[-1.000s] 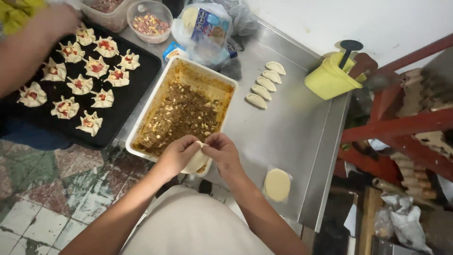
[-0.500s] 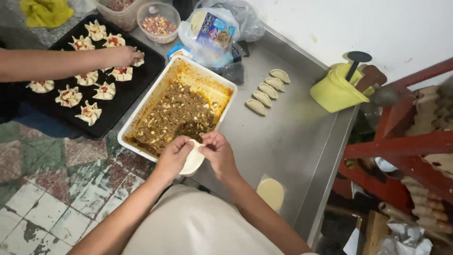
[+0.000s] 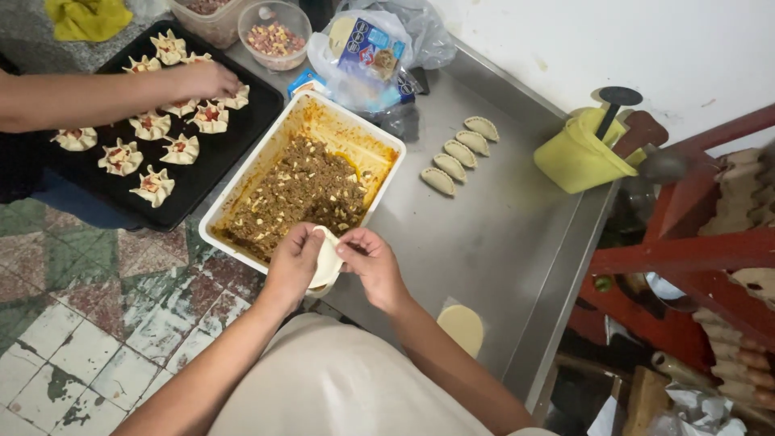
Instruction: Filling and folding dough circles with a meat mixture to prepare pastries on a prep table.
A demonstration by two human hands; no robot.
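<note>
Head view. The left hand and the right hand meet over the near edge of a steel tabletop, both closed on one folded dough disc. The left hand cups the disc from its outer side, fingers curled over the top edge; the right hand pinches the opposite edge between thumb and fingertips. The disc is pale, bent into a half-fold, and held clear of the tabletop between the two hands.

Just beyond both hands stands a white rectangular tray, its near rim almost touching the left hand's knuckles. It holds a brown minced filling flecked with pale bits, lying in orange oil. Near the right forearm, towards the person's body, a flat round dough disc lies on the tabletop. Well beyond the right hand, four sealed half-moon pastries lie in a slanted row. Farther out to the right of them stands a yellow container with a black-handled tool in it.

Beyond the left hand and off to its left lies a black baking tray carrying open, star-shaped pastries with red centres. Another person's hand reaches across that tray and rests on one pastry. Beyond the white tray stand a clear bowl of diced pieces and a plastic bag. A tiled floor shows beneath the left forearm.
</note>
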